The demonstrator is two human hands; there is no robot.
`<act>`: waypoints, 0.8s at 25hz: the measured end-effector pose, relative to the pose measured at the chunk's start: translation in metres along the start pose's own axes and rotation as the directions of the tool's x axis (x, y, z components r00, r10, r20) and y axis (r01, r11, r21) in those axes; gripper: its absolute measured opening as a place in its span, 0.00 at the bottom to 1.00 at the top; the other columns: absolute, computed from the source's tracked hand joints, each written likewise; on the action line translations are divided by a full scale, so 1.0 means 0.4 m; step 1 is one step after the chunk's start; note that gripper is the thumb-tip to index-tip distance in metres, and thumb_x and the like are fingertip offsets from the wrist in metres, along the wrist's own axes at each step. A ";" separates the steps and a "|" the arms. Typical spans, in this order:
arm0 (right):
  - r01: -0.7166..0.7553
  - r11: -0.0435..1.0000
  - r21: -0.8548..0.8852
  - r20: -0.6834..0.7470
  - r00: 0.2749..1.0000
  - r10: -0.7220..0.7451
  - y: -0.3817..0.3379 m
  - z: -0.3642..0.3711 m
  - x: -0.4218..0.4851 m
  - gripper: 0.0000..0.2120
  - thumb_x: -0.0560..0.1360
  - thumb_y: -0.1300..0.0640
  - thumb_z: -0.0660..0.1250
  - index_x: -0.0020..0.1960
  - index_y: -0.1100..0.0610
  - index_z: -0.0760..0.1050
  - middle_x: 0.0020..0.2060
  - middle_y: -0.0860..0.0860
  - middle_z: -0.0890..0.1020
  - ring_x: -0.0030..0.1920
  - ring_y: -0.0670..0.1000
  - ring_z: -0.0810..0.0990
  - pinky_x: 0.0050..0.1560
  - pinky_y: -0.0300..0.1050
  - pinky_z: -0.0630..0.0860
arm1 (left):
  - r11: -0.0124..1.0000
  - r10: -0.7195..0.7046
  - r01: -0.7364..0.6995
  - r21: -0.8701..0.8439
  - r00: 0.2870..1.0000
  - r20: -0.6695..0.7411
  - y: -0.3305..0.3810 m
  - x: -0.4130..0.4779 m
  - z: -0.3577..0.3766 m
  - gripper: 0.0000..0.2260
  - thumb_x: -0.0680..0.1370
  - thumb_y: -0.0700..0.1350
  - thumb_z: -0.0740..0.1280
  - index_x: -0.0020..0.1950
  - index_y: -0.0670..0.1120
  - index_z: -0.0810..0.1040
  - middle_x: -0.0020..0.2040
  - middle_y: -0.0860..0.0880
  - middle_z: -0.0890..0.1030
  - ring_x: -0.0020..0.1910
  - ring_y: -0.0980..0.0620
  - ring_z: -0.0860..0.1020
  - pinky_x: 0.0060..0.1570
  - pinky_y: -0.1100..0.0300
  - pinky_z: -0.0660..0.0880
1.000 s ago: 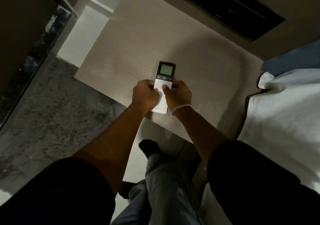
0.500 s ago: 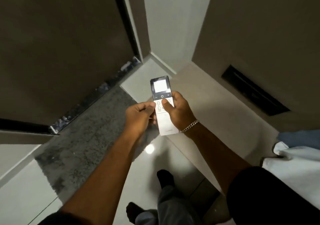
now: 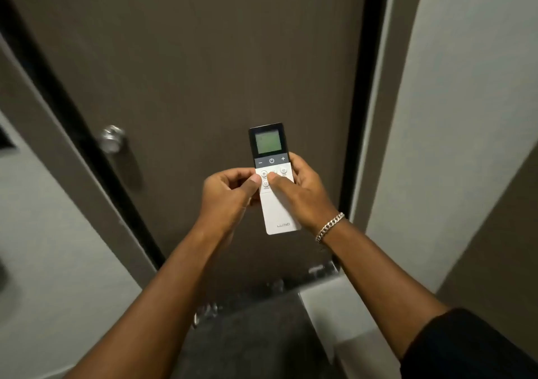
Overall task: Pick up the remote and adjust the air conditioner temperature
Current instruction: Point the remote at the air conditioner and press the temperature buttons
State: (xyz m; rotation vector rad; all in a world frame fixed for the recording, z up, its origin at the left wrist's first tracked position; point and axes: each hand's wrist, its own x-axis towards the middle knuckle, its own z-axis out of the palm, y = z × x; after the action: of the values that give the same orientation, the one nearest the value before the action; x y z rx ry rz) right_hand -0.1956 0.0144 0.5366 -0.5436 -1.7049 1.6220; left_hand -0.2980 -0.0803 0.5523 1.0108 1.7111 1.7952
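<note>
The remote [image 3: 272, 179] is off any surface, held up in front of you at chest height, long axis near upright with the top leaning slightly left. Its upper part is black with a pale green screen [image 3: 268, 142]; the digits on it are too blurred to read. Below the screen runs a grey strip with minus, power and plus marks, then round white buttons, then a plain white lower body with a small logo near the bottom edge.

Your right hand [image 3: 302, 190] has its grip closed around the remote's right edge and back, fingers wrapping behind, thumb [image 3: 276, 181] laid across the button rows. Your left hand [image 3: 230, 193] pinches the left edge at the same height, thumb tip [image 3: 255, 179] on or just beside the left column of buttons; which button, if any, is pressed cannot be told from here. Both grips are grasping the remote, the two thumbs nearly touching each other.

A silver chain bracelet [image 3: 329, 226] sits on your right wrist. A dark sleeve [image 3: 471, 346] shows at lower right.

Behind the remote stands a dark brown door [image 3: 203, 58] with a round metal knob [image 3: 112, 139] at left and a black frame strip on each side. Pale wall [image 3: 471, 116] lies to the right. A grey rug [image 3: 247, 343] covers the floor below.
</note>
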 end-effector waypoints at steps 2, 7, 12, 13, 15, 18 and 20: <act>0.129 0.991 0.025 0.059 0.990 -0.130 -0.133 0.075 0.037 0.17 0.79 0.62 0.64 0.68 0.59 0.69 0.53 0.56 0.82 0.45 0.50 0.82 0.41 0.39 0.82 | 0.993 0.121 -0.120 0.016 0.991 -0.051 0.133 0.018 -0.078 0.05 0.76 0.36 0.66 0.45 0.43 0.82 0.42 0.46 0.85 0.38 0.52 0.84 0.39 0.58 0.82; 0.278 0.947 0.162 0.202 0.930 -0.307 -0.395 0.210 0.074 0.13 0.80 0.59 0.63 0.65 0.57 0.69 0.51 0.60 0.83 0.43 0.60 0.84 0.45 0.63 0.83 | 0.923 0.370 -0.350 0.163 0.923 -0.111 0.404 0.036 -0.223 0.04 0.76 0.38 0.67 0.46 0.44 0.81 0.41 0.46 0.85 0.36 0.53 0.83 0.32 0.64 0.79; 0.353 0.889 0.292 0.259 0.865 -0.429 -0.610 0.306 0.099 0.11 0.81 0.58 0.62 0.62 0.59 0.70 0.46 0.61 0.82 0.36 0.57 0.84 0.35 0.55 0.83 | 0.831 0.545 -0.511 0.219 0.827 -0.139 0.617 0.023 -0.311 0.06 0.76 0.41 0.68 0.50 0.45 0.83 0.43 0.47 0.86 0.36 0.54 0.83 0.31 0.64 0.78; 0.375 0.875 0.306 0.265 0.849 -0.457 -0.660 0.319 0.101 0.11 0.81 0.58 0.61 0.62 0.59 0.69 0.45 0.62 0.82 0.36 0.58 0.83 0.35 0.55 0.82 | 0.804 0.587 -0.553 0.219 0.797 -0.143 0.663 0.019 -0.321 0.07 0.75 0.41 0.68 0.51 0.45 0.83 0.44 0.48 0.86 0.35 0.56 0.83 0.30 0.66 0.76; 0.412 0.850 0.327 0.274 0.820 -0.503 -0.744 0.336 0.099 0.11 0.81 0.57 0.60 0.62 0.59 0.69 0.44 0.62 0.81 0.35 0.57 0.83 0.34 0.54 0.82 | 0.751 0.656 -0.625 0.211 0.741 -0.142 0.743 0.005 -0.333 0.07 0.75 0.41 0.69 0.51 0.49 0.83 0.43 0.50 0.87 0.34 0.59 0.82 0.30 0.66 0.76; 0.477 0.804 0.354 0.278 0.768 -0.577 -0.843 0.344 0.080 0.12 0.81 0.55 0.60 0.62 0.59 0.69 0.42 0.60 0.80 0.35 0.54 0.83 0.32 0.51 0.81 | 0.681 0.728 -0.700 0.216 0.680 -0.087 0.846 -0.019 -0.340 0.09 0.76 0.41 0.68 0.49 0.55 0.82 0.42 0.56 0.87 0.38 0.56 0.84 0.32 0.65 0.78; 0.510 0.779 0.365 0.274 0.741 -0.613 -0.872 0.341 0.068 0.12 0.81 0.54 0.60 0.62 0.59 0.70 0.43 0.60 0.80 0.35 0.54 0.82 0.31 0.50 0.80 | 0.663 0.743 -0.719 0.206 0.667 -0.061 0.882 -0.029 -0.340 0.08 0.76 0.41 0.68 0.50 0.54 0.82 0.43 0.59 0.87 0.41 0.54 0.86 0.34 0.64 0.79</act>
State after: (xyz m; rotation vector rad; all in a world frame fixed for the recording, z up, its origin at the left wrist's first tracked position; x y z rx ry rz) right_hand -0.2548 -0.1016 0.8887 0.4384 -1.6469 1.5059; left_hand -0.3393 -0.2193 0.9016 1.9087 1.6698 2.2596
